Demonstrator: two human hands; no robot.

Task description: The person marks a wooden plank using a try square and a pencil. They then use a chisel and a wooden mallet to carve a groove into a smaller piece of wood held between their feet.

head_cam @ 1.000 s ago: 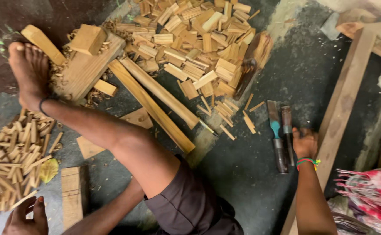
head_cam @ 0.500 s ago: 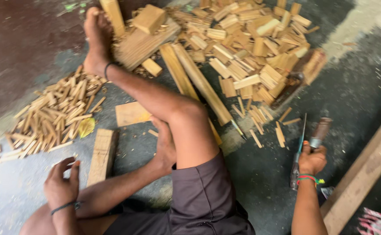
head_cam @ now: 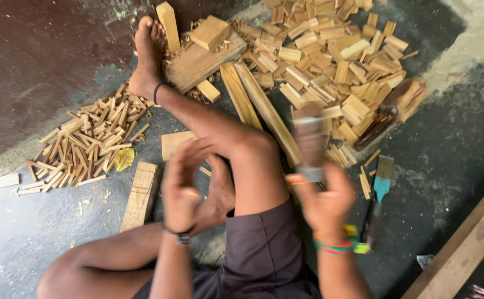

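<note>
Seated person on a concrete floor (head_cam: 43, 232), viewed from above. Nearest the camera, the right hand (head_cam: 325, 202) was closed around the lower end of a blurred wooden block (head_cam: 310, 138), held upright above the right knee (head_cam: 253, 147); a metal part showed at the grip, its kind unclear. The left hand (head_cam: 184, 185) was raised beside it, fingers loosely spread and curved, holding nothing visible. A chisel (head_cam: 380, 185) with a blue handle lay on the floor just right of the right hand. A short plank (head_cam: 141, 195) lay left of the left hand. Farther out, a heap of thin sticks (head_cam: 87, 141) lay to the left, beside the foot (head_cam: 148, 58). Two long slats (head_cam: 253, 105) led toward a large pile of cut blocks (head_cam: 330, 55) at the far side.
</note>
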